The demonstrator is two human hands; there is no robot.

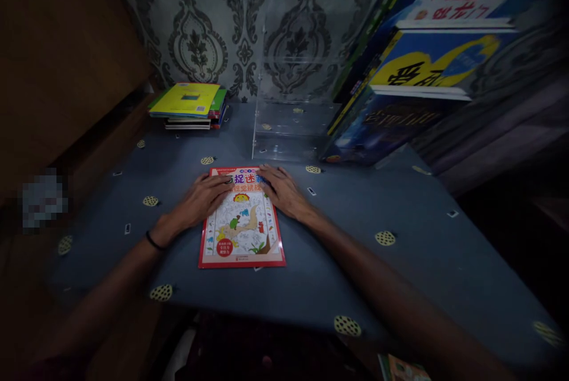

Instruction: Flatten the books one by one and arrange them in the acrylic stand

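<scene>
A red-bordered children's book (240, 227) lies shut and flat on the table, its cover showing a sun, animals and Chinese lettering. My left hand (205, 196) rests on its upper left edge, fingers stretched across the cover. On the upper right edge lies my right hand (284, 192), its fingers likewise laid out over the title. Both hands touch the book without gripping it. A dark band circles my left wrist.
A clear acrylic rack (288, 132) stands behind the book. Its right side holds large picture books (400, 123) in tiers. A stack of books (189, 102) with a yellow one on top sits back left. The blue patterned tablecloth (338, 221) reaches the front edge.
</scene>
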